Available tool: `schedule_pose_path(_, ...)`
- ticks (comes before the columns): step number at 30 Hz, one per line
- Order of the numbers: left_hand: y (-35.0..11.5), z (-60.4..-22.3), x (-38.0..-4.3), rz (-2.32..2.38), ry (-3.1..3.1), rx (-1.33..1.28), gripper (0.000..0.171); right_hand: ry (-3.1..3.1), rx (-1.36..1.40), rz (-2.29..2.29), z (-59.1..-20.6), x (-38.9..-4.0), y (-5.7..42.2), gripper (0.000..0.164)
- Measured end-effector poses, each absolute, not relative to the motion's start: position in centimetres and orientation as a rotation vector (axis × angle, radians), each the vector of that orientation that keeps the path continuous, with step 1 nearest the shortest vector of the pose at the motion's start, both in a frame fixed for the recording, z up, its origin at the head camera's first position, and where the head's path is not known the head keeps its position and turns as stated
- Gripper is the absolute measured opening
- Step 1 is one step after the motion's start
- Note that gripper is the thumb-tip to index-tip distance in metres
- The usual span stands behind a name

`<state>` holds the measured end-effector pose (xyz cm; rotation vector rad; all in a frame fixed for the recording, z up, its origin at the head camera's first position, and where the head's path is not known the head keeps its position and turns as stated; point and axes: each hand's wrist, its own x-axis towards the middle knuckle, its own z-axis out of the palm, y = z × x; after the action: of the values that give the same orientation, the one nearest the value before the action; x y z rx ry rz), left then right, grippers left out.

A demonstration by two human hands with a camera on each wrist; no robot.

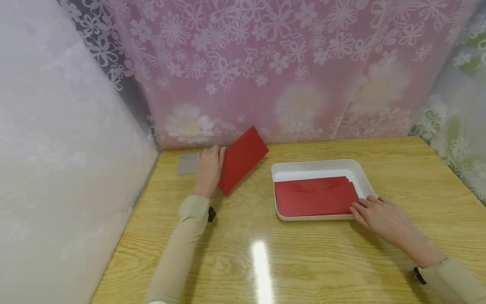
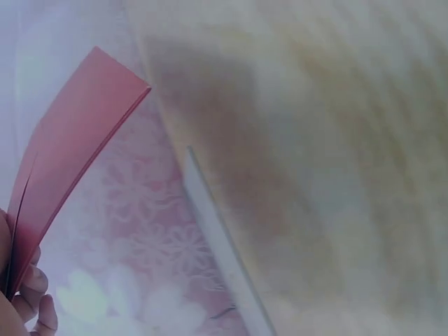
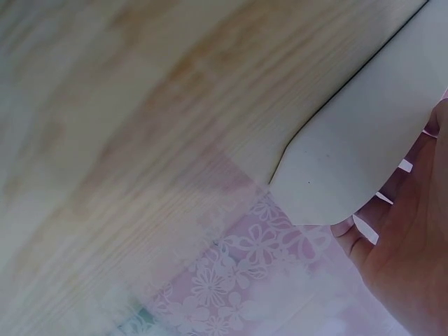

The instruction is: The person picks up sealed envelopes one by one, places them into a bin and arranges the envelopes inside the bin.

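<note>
My left hand (image 1: 209,168) grips a red envelope (image 1: 244,159) by its left side, holding it up at a slant near the back of the table. The left wrist view shows thumb and fingers on either side of this envelope (image 2: 80,129). Behind the hand lies a grey envelope (image 1: 187,164), partly covered by it. My right hand (image 1: 387,219) grips the front right corner of a white tray (image 1: 312,167), and in the right wrist view its fingers reach over the rim of the tray (image 3: 357,154). Red envelopes (image 1: 311,204) lie stacked inside the tray.
The tray stands right of centre on a wood-grain table (image 1: 228,261). A pink flowered curtain (image 1: 243,63) hangs along the table's back edge. Pale sheeting (image 1: 68,147) closes off the left, and another flowered sheet (image 1: 461,126) hangs at the right.
</note>
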<state>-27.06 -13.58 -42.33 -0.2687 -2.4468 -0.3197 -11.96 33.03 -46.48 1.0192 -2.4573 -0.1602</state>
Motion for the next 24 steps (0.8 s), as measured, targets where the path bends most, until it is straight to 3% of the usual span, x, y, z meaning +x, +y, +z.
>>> schedule_pose_path(17, -8.8, -38.4, -25.6, -0.397, -2.33, -0.458, 0.033, -2.467, 1.069, -0.236, -46.4, -12.0, 33.3, 0.089)
schedule_pose_path(24, -5.7, -38.1, -25.3, -0.389, -2.301, -0.544, 0.033, -2.495, 1.06, -0.264, -46.1, -11.7, 33.4, 0.075)
